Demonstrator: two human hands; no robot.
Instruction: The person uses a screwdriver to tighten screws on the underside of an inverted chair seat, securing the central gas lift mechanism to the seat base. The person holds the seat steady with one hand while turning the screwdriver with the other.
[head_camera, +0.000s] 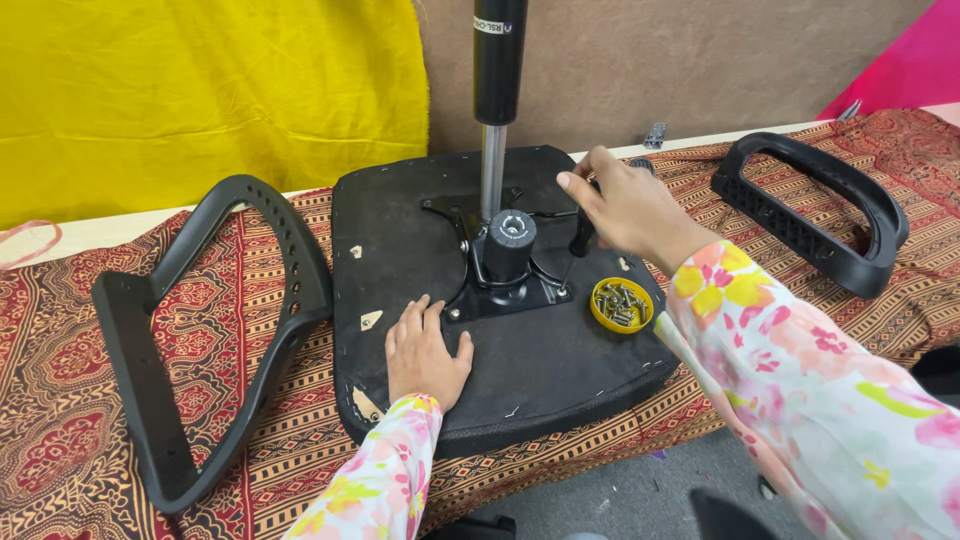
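Fingers of the right hand (628, 205) curled round a dark screwdriver handle (582, 235), thumb and forefinger pinching near its top, thin shaft running down toward the 4 o'clock corner of the black metal mechanism plate (505, 290). Left hand (427, 352) spread flat, fingers slightly apart, gripping nothing, pressed palm-down on the upturned seat base (530, 370) at about 7 o'clock from the plate. Seat base lying underside up on the patterned cloth (60, 400), middle of the table, plate fixed at its centre with a stubby black knob (510, 243) and a tall gas-lift cylinder (496, 60) standing upright out of it toward 12 o'clock. Probably fairly heavy and stiff as a whole: rigid board under thin dark fabric, steel plate bolted on. Fabric face likely grippy enough for a flat palm; edges the better place for lifting, or the plate itself, never the polished chrome rod, likely slick. Top-heavy with the cylinder up, so prone to tipping if shoved. Yellow lid of small screws (621, 304) just beside the plate at 3 o'clock, light and easily spilled by a sleeve. Black armrest (215, 330) at 9 o'clock, second armrest (815, 210) at 2 o'clock, both hard plastic, both apart from the hands.
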